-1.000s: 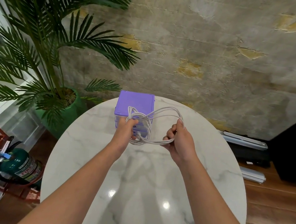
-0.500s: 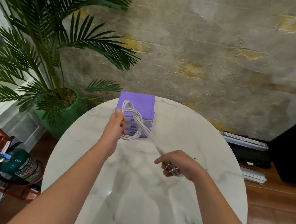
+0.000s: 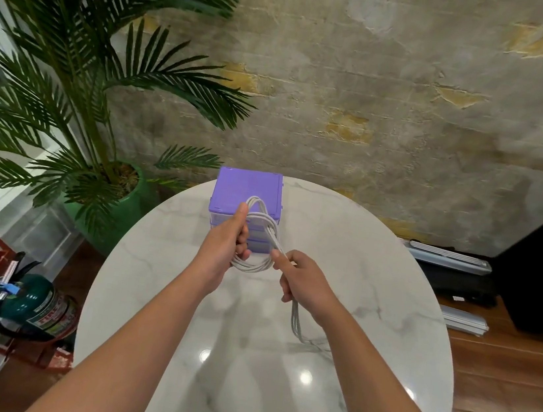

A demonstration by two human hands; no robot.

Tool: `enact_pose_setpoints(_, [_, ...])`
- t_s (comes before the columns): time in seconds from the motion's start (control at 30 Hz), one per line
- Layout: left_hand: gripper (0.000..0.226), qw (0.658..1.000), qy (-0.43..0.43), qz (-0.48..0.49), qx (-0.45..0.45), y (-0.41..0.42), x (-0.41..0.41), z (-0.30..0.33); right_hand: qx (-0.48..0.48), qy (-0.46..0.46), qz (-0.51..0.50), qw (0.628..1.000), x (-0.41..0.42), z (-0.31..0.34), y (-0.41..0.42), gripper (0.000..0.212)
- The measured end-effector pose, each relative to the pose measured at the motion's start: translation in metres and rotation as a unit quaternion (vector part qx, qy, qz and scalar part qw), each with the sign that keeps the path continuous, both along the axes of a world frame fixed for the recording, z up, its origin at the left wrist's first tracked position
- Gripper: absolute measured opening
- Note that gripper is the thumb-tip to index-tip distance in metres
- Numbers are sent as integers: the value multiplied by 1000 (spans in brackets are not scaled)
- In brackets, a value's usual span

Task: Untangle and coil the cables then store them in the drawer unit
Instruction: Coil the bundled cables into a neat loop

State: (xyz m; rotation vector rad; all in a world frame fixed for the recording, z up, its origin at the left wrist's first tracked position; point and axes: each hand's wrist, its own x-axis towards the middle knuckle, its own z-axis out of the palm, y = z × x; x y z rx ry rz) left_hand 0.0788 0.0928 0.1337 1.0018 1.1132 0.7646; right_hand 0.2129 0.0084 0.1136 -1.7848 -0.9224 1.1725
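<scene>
A purple drawer unit (image 3: 248,189) stands at the far edge of the round white marble table (image 3: 373,288), its drawers closed as far as I can see. My left hand (image 3: 223,248) grips a bundle of white cable (image 3: 265,226) wound into loops, held above the table in front of the unit. My right hand (image 3: 302,279) pinches the strands that run off the coil, right beside it. The loose tail hangs below my right hand and trails onto the marble near my right forearm.
A potted palm in a green pot (image 3: 119,199) stands left of the table. On the floor at lower left lies a green fire extinguisher (image 3: 39,306) in a red stand. Flat silver items (image 3: 449,260) lie on the wooden floor at right.
My right hand had pulled the cable out to the right and down; now it has come back up beside the coil. The left hand has kept its hold on the loops.
</scene>
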Motion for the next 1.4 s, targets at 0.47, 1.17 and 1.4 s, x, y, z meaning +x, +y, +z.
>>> enact_pose_setpoints(0.47, [40, 996, 4, 90, 13, 11, -2, 0, 38, 44, 88, 994, -15, 10, -8, 26])
enact_pose_setpoints(1.17, [32, 992, -92, -40, -81, 7, -18, 2, 36, -41, -40, 998, -2, 12, 3, 29])
enact_pose_setpoints(1.4, [36, 984, -90, -40, -149, 8, -9, 1, 66, -116, -23, 991, -5, 9, 5, 25])
